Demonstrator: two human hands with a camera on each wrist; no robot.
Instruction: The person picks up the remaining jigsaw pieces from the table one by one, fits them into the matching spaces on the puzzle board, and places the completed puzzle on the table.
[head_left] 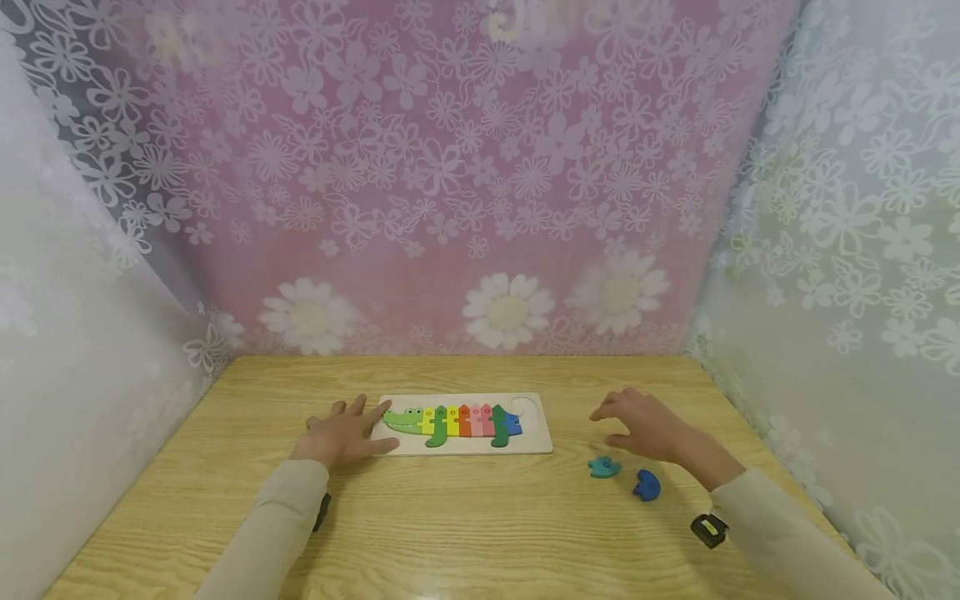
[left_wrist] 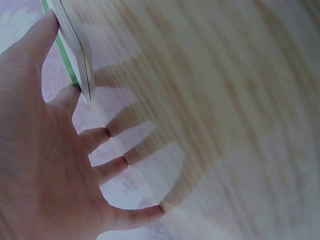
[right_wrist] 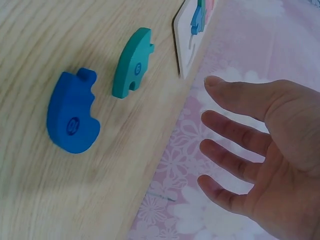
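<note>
A pale wooden puzzle board [head_left: 461, 446] lies on the table, its crocodile [head_left: 457, 422] made of coloured pieces from green head to a blue piece [head_left: 513, 424]. A bare outlined curve marks the tail at its right end. My left hand [head_left: 341, 435] spreads at the board's left end, thumb and forefinger resting on its edge. My right hand [head_left: 648, 427] hovers to the right of the board with relaxed fingers and nothing in them. Below it lie a teal puzzle piece [right_wrist: 134, 62] and a dark blue curved puzzle piece [right_wrist: 74, 112], apart from each other.
The wood-grain table [head_left: 450, 525] ends at a pink flowered curtain [head_left: 480, 167] behind, with pale flowered fabric on both sides. A black wrist device [head_left: 708, 529] sits by the right sleeve, and a dark one [head_left: 322, 512] by the left sleeve.
</note>
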